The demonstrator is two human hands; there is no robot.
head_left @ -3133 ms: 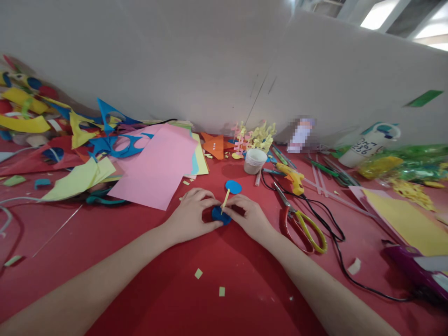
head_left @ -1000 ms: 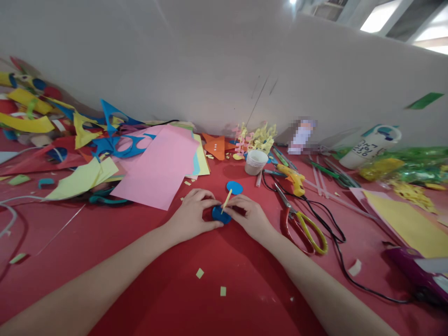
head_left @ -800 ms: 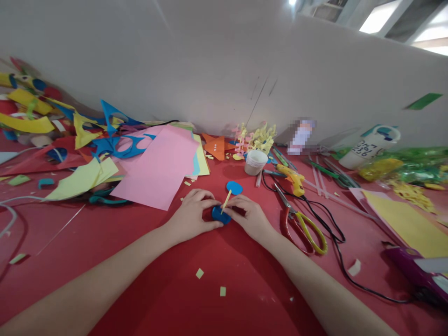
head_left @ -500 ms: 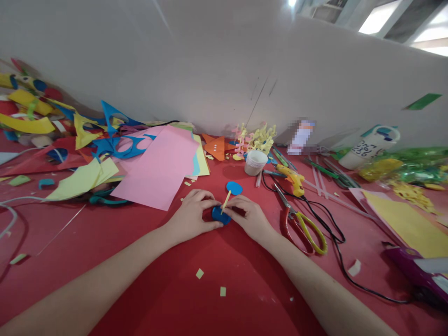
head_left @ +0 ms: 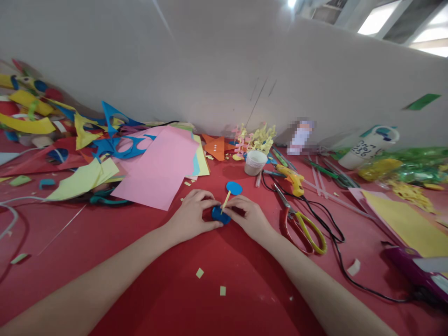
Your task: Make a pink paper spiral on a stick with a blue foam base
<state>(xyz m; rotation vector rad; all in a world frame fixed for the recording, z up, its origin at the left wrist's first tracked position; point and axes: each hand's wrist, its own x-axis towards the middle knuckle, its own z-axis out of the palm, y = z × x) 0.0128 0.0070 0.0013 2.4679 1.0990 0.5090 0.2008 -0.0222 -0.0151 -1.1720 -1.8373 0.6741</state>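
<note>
My left hand (head_left: 196,211) rests at the table's middle, its thumb and fingers closed around the left edge of a small blue disc (head_left: 220,215). From the right, my right hand (head_left: 249,215) pinches a thin yellow strip (head_left: 226,201) that stands tilted over that disc. The strip's lower end meets the disc; whether it is fixed there I cannot tell. Just behind the fingers lies a second flat blue circle (head_left: 234,188), apart from both hands.
Red-and-yellow-handled scissors (head_left: 304,228), a yellow glue gun (head_left: 292,179) and a white cup (head_left: 255,163) stand or lie to the right. A pink sheet (head_left: 161,168) and paper cut-outs are at left. A purple tool (head_left: 413,266) with a black cord sits far right.
</note>
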